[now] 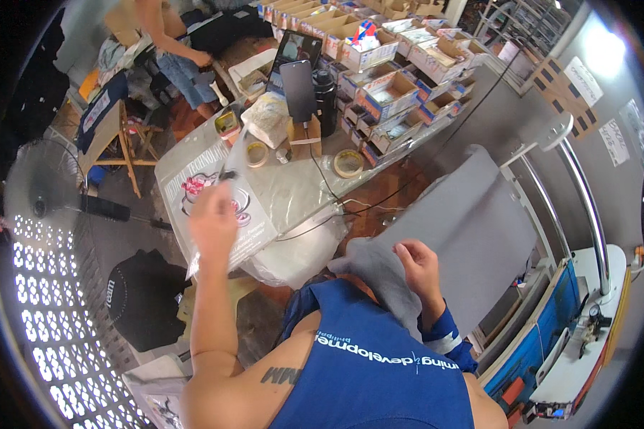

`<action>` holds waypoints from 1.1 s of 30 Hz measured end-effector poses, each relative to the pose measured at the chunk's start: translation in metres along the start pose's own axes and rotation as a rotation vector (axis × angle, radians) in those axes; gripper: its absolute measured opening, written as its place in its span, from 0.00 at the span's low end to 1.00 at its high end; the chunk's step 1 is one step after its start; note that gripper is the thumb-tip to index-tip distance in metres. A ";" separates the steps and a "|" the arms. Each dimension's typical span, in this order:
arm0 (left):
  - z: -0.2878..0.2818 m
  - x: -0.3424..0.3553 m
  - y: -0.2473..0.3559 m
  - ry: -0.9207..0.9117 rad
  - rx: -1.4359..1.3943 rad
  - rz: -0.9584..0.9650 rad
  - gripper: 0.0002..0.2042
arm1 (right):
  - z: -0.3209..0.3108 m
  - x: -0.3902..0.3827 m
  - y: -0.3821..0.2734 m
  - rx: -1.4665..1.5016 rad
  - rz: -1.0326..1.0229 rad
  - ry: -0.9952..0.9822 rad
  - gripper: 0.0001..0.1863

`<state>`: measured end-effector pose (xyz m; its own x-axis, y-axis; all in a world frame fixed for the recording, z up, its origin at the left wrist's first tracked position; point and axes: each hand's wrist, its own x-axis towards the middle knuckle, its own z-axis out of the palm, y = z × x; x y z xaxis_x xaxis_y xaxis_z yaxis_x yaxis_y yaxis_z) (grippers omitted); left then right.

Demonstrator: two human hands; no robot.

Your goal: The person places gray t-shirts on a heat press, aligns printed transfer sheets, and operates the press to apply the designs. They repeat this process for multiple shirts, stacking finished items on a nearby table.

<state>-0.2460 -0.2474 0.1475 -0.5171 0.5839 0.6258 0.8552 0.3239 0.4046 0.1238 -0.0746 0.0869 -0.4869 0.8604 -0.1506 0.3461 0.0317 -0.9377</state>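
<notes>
My left hand (213, 218) is raised over a printed sheet (254, 232) with pink and black artwork at the table's left end, its fingers closed on a translucent sheet (236, 150); a small dark item by the fingertips is too blurred to name. My right hand (418, 268) has curled fingers above dark grey cloth (379, 272) beside a large grey padded board (472, 222); whether it holds anything is unclear. Tape rolls (348, 163) lie on the table, near a phone (297, 86) upright on a small cardboard stand.
Stacked cardboard boxes (379, 93) fill the table's back right. A metal press frame (579, 200) stands at right. Another person (172, 43) stands at upper left near a folding chair (118, 136). A fan (50, 204) is at left. Cables cross the table's front edge.
</notes>
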 end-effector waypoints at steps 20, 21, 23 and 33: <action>0.214 -0.103 0.194 -0.845 -0.437 0.811 0.26 | -0.171 -0.139 0.150 0.153 0.354 1.043 0.16; 0.218 -0.104 0.196 -0.866 -0.416 0.832 0.26 | -0.166 -0.140 0.149 0.005 0.289 1.113 0.17; 0.225 -0.101 0.199 -0.865 -0.401 0.825 0.26 | -0.150 -0.152 0.140 -0.477 0.262 1.108 0.20; 0.298 -0.054 0.243 -0.888 -0.505 0.906 0.25 | -0.111 -0.134 0.148 -0.877 0.195 0.946 0.25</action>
<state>0.0000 0.0212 0.0133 0.5723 0.7837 0.2414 0.6757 -0.6174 0.4028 0.3292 -0.1284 0.0032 0.2557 0.8997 0.3539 0.9264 -0.1233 -0.3558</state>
